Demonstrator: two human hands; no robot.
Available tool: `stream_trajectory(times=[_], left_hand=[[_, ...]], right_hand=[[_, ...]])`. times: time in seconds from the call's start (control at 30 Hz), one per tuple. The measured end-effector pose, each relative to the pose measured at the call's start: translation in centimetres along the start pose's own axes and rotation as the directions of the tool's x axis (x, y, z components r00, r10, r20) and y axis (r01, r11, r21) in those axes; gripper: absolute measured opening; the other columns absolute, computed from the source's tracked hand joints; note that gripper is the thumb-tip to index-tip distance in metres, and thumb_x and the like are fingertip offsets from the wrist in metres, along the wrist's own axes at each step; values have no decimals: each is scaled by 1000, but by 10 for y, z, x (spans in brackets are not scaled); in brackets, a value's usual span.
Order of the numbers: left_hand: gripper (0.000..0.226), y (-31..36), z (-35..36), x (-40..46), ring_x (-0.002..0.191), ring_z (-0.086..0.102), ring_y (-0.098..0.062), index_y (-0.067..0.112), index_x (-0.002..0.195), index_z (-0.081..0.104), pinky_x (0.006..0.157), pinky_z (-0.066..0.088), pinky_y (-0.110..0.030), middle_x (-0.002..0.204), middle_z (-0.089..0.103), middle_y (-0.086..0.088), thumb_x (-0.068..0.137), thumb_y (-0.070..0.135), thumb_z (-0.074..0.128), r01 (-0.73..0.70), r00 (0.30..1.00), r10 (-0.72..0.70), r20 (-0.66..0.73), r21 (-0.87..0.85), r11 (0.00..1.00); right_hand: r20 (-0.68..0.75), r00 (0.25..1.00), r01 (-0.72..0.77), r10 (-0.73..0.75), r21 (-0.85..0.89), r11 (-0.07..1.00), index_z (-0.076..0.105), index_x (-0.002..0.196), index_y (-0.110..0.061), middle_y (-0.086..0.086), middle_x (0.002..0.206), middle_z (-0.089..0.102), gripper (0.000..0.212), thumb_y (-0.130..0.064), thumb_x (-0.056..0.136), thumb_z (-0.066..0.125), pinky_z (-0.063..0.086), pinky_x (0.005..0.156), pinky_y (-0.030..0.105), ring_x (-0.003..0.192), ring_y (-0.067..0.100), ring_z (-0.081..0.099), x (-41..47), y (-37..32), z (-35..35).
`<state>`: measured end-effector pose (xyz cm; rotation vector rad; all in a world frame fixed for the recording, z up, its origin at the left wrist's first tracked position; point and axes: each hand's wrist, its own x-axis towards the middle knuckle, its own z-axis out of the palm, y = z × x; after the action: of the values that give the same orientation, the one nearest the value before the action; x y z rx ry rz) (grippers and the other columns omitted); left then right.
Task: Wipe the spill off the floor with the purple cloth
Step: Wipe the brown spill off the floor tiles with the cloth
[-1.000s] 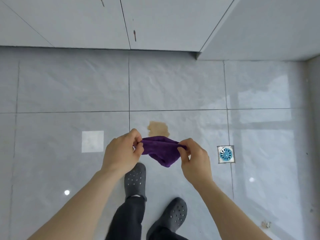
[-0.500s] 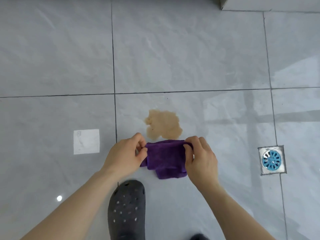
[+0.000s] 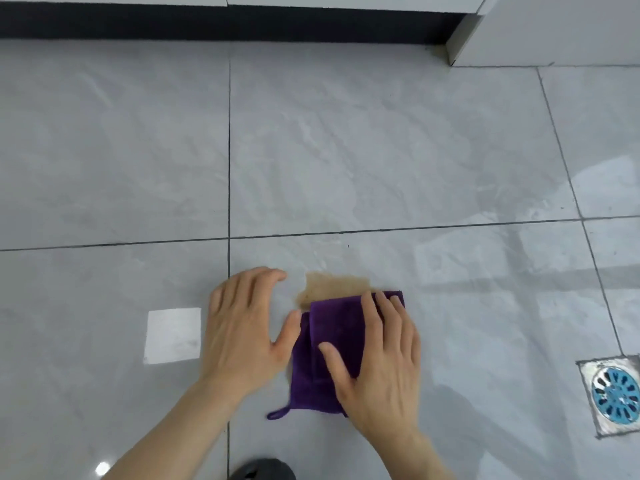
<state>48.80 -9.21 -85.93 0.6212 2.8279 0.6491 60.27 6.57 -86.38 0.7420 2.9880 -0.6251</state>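
Note:
A folded purple cloth (image 3: 322, 341) with a small loop at its near corner lies flat on the grey tiled floor (image 3: 381, 161). Its far edge overlaps the near part of a light-brown spill (image 3: 332, 284). My right hand (image 3: 381, 358) presses palm-down on the cloth's right half, fingers spread toward the spill. To the left of the cloth, my left hand (image 3: 247, 327) rests flat on the bare tile, fingers apart and holding nothing, its thumb at the cloth's left edge.
A square metal floor drain with a blue grate (image 3: 614, 394) sits at the right. A white square patch (image 3: 173, 336) lies on the tile left of my left hand. A dark kickboard (image 3: 225, 22) runs along the far edge. A dark shoe tip (image 3: 263, 471) shows below.
Both hands came down to the floor. The cloth, held pinched between them in the air, now lies flat on the spill's near edge. The left hand let go; the right presses on it.

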Motion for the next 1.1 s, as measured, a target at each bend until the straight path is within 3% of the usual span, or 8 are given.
stream_trajectory(times=[0.07,0.17,0.43,0.87,1.1], left_hand=[[59,-13,-1,16,142,42,-26,20,146,43,120,26,-46,153,47,-2,93,43,52,24,999,-21,-44,76,997],[65,-29,8,39,157,21,-28,21,159,24,127,11,-52,169,24,-6,100,45,36,77,997,-73,-32,191,979],[68,-49,27,49,159,11,-25,21,161,17,128,12,-53,171,18,-5,100,51,23,149,989,-148,-24,277,949],[71,-48,27,49,159,8,-26,20,161,15,127,13,-54,171,17,-5,99,50,31,147,989,-146,-26,314,938],[72,-48,25,49,160,5,-24,22,162,14,128,10,-53,172,15,-3,98,52,29,143,989,-146,-10,297,944]], right_hand=[[83,997,0,5,-61,998,27,156,-9,17,164,26,98,-75,87,48,22,123,54,155,32,14,-3,-4,13],[122,992,-16,36,-160,987,21,157,-8,18,167,15,103,-79,86,43,19,123,58,156,34,6,6,-4,23],[127,992,14,12,-204,979,17,159,-14,10,169,11,78,-58,98,37,16,125,54,157,30,3,27,3,30],[39,997,79,-73,-185,980,21,158,-16,7,169,15,64,-45,104,35,12,127,47,157,26,7,110,8,26],[-71,992,101,-101,-11,995,38,152,-17,2,164,32,49,-33,106,41,14,127,45,156,21,17,165,14,20]])
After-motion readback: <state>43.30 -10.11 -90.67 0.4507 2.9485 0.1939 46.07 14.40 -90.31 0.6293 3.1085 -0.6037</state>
